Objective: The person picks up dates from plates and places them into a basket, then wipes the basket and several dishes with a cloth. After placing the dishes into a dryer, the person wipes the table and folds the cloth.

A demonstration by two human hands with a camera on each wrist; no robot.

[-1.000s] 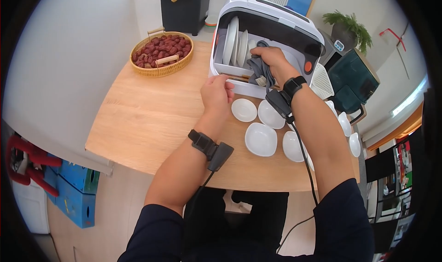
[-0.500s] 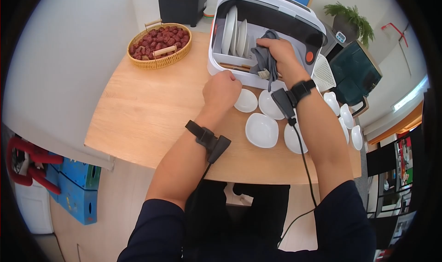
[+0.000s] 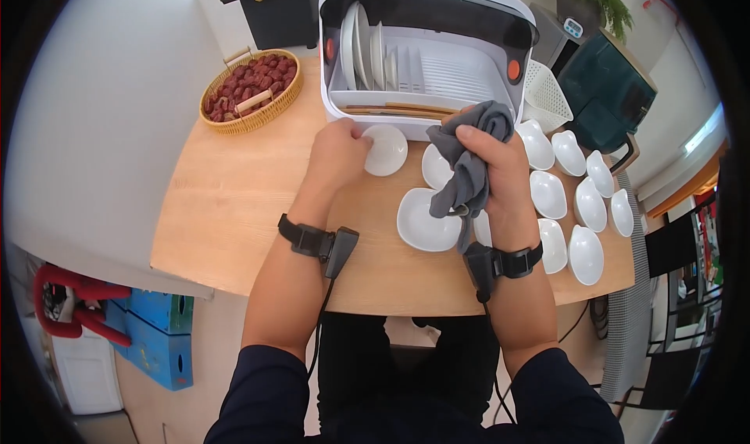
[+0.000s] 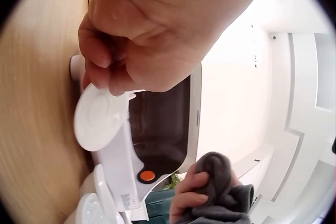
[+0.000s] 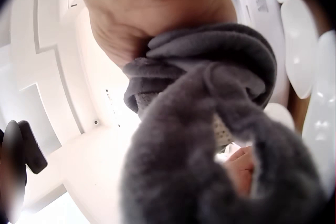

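Observation:
My left hand pinches the rim of a small round white dish between thumb and fingers, in front of the white dish box. In the left wrist view the dish hangs tilted from the fingertips. My right hand grips a crumpled grey cloth, with a loose end dangling over the white bowls. The cloth fills much of the right wrist view and hides the fingers there. Beneath it on the table sits a squarish white bowl, partly covered by the cloth.
The open dish box contains upright white plates at left and wooden chopsticks along its front. Several white bowls stand at right, near a green appliance. A wicker basket of dark red fruit stands at left.
My right hand has drawn the grey cloth out of the dish box toward me. My left hand has moved from the box's front edge and taken hold of the small dish.

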